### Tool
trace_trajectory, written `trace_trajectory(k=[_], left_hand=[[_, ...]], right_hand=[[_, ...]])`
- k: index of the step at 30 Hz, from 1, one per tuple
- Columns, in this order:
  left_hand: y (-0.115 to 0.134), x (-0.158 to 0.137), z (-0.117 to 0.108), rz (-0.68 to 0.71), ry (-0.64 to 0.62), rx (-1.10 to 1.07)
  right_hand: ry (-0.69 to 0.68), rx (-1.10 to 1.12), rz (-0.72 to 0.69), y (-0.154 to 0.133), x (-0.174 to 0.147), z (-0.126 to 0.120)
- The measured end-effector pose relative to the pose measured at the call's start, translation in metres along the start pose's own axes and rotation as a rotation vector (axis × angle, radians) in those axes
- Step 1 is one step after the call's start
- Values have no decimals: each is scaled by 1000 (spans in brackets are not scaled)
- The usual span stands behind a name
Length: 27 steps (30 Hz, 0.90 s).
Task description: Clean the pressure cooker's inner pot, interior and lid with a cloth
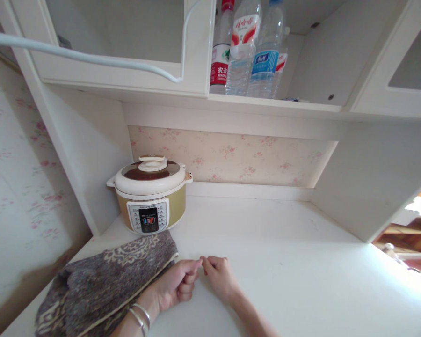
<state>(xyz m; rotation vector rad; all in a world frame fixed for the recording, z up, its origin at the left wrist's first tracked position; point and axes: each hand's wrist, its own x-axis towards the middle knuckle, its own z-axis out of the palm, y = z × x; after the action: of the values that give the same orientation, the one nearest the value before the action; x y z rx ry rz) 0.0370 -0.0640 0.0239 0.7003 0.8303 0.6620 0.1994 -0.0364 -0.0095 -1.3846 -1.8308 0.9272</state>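
Observation:
Above the white countertop [252,234], my left hand [182,281] is closed, its fingers curled in and the thumb and forefinger reaching toward the right. Two silver bangles [140,318] circle that wrist. My right hand [219,276] is also closed in a loose fist, and its tips touch those of the left. Nothing shows between the fingers of either hand. A folded grey-brown towel [101,276] with a cream pattern lies beside and under my left forearm. Behind the towel stands a green and white electric pressure cooker [150,196] with its lid on.
Overhead, a white cabinet [277,106] holds several plastic bottles [243,47] on its open shelf. A white cable [101,58] hangs across the upper left. White side panels [379,173] bound the counter left and right, with floral wallpaper [228,157] behind.

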Motion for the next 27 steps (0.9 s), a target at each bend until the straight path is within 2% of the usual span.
trace_trajectory(k=[27], left_hand=[[0,-1,-1,22,21,-22]], right_hand=[[-14,-30,-4,-2,-2,-1]])
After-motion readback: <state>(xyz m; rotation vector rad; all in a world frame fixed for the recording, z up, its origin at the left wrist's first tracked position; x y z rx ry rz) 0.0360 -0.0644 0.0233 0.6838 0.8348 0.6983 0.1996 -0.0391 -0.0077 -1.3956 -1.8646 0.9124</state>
